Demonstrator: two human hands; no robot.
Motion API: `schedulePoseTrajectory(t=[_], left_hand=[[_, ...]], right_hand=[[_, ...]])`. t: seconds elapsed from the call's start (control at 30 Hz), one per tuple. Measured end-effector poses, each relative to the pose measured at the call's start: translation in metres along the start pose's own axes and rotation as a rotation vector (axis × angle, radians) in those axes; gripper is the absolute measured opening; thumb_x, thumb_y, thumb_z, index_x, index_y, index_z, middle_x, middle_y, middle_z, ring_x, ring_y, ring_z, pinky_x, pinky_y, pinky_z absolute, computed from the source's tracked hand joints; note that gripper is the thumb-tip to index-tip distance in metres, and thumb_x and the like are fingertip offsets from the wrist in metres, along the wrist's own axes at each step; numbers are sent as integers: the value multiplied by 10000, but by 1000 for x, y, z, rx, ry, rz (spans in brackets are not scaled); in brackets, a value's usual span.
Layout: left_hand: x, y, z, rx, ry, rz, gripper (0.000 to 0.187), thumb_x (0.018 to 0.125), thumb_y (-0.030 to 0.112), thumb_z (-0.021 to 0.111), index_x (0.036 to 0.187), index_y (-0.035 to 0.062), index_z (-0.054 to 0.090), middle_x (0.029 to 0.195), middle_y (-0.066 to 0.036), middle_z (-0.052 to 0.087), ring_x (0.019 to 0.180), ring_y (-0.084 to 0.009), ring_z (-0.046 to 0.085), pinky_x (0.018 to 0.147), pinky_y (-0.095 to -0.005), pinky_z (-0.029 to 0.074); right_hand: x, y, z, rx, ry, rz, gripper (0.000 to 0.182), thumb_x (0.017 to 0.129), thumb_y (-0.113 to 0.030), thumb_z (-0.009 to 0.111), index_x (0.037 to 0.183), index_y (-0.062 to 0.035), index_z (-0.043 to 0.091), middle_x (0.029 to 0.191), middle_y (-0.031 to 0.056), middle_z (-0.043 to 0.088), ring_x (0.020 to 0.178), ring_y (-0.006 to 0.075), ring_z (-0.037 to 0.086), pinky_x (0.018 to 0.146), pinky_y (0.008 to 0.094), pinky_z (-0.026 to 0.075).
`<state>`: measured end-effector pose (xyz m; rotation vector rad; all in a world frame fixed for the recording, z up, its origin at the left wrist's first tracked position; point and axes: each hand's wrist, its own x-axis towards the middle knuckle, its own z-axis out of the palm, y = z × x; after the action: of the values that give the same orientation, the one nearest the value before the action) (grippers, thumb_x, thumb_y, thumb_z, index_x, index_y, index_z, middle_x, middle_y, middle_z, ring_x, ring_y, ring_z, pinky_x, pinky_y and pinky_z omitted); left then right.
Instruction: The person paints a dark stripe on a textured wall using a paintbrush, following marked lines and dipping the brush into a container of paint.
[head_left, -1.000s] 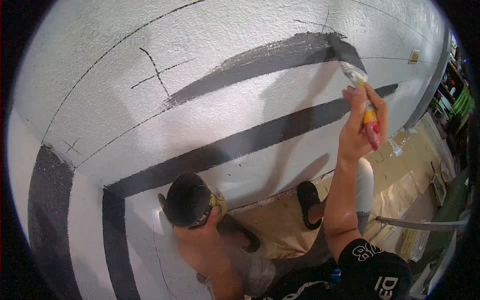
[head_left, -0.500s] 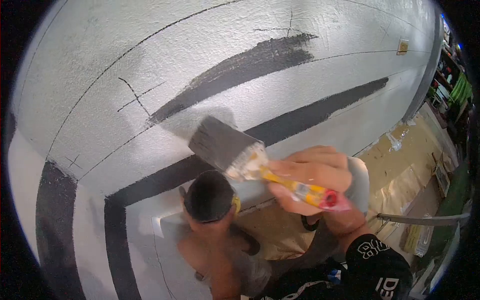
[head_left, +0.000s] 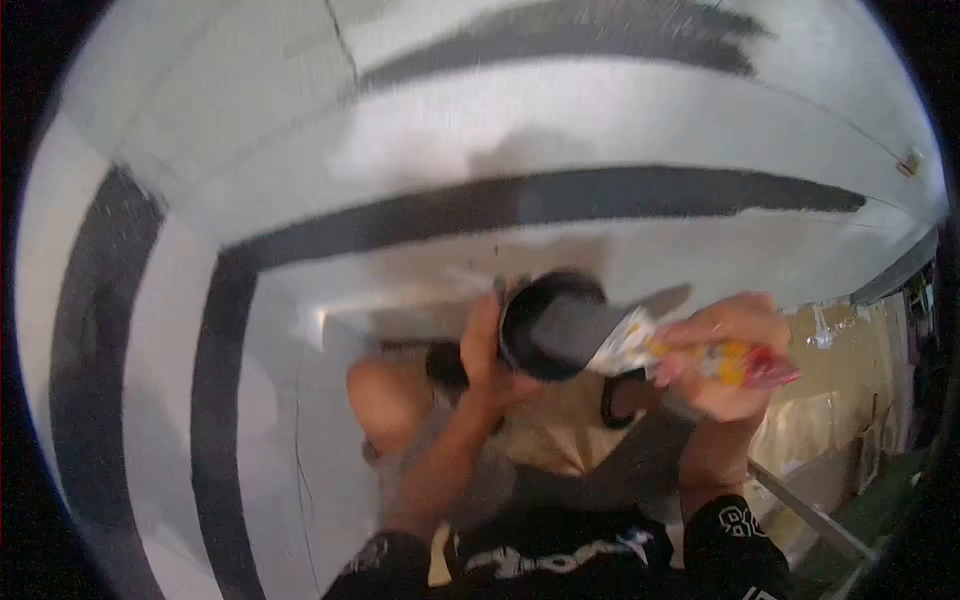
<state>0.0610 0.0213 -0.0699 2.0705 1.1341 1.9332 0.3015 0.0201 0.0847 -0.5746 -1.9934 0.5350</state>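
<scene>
Paintbrush (head_left: pixel 622 343), grey bristles foremost, lay across the mouth of the container (head_left: pixel 513 325), its yellow-and-red handle pointing off to the container's right. On that same side of the container, the right hand (head_left: pixel 735 325) had its fingers closed round the handle. The left hand (head_left: pixel 481 345) gripped the container from its left, fingers curved about its side and spread only as wide as its girth required. Motion blur made it hard to say whether the bristles dipped inside or merely hung over the rim. Above the container, on the white wall (head_left: pixel 640 110), ran a dark band (head_left: pixel 440 222), and farther above it lay a ragged-edged dark patch (head_left: pixel 570 40). By my judgement, the step in hand was loading or wiping the brush at the container. The next move called for a steady left hold, the bristles pressed against the inner rim to shed any surplus, and a lift clear of the left fingers.
</scene>
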Motion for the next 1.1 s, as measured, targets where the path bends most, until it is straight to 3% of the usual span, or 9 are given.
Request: schedulePoseTrajectory(t=[0.07,0.13,0.27,0.33,0.43,0.6,0.67,0.8,1.1], left_hand=[[4,3,1,45,-27,50,990,660,329,866,1402,-55,334,1261,-239,564,1092,-347,607,942,-426,482],[8,3,-2,75,-57,157,944,719,272,834,1432,-44,303,1269,-248,555,1089,-347,607,947,-422,484],[14,11,8,58,-54,158,976,680,276,856,1430,-33,313,1262,-246,565,1049,-324,622,913,-402,495],[19,19,10,74,-91,132,993,653,278,868,1421,-34,323,1230,-238,588,1040,-327,625,888,-390,498],[14,14,9,46,-109,131,1017,629,295,875,1419,-32,325,1204,-238,602,1033,-334,626,882,-388,498],[9,13,13,-19,-67,74,939,618,387,837,1349,-47,436,1209,-243,595,1026,-394,601,901,-499,449],[10,10,15,-32,-47,86,941,601,381,847,1337,-51,450,1208,-240,597,1018,-395,602,899,-498,451],[12,12,19,-9,42,19,992,529,362,884,1325,-57,467,1189,-226,599,1022,-392,595,907,-484,447],[19,10,7,36,-31,-3,987,509,380,881,1303,-55,488,1156,-213,596,1017,-386,582,882,-466,446]], right_hand=[[-9,-5,1,-94,-3,10,113,722,-36,697,812,32,688,667,129,678,508,164,647,479,265,528],[-10,-14,4,130,226,253,116,745,-20,662,836,49,682,716,156,667,532,166,646,462,254,523],[-12,-10,-4,-108,284,327,199,656,-163,765,779,-12,721,701,98,691,563,147,642,540,228,458],[2,-12,-8,-94,-39,227,162,684,-49,685,827,25,697,750,150,667,617,184,632,605,282,509],[2,-8,17,-145,-97,343,202,647,-74,701,830,10,708,767,144,674,650,194,627,677,292,490],[-6,0,1,-88,-22,195,135,703,-85,711,772,24,670,661,126,664,508,201,633,541,273,510],[-16,-2,1,237,334,454,195,757,-99,654,815,82,609,614,174,621,479,209,613,467,269,517],[-10,17,6,521,362,488,196,819,-98,567,813,98,576,588,191,596,390,201,556,344,271,475],[-2,23,23,627,157,644,143,783,-53,595,759,88,592,567,172,602,381,200,551,345,281,471]])
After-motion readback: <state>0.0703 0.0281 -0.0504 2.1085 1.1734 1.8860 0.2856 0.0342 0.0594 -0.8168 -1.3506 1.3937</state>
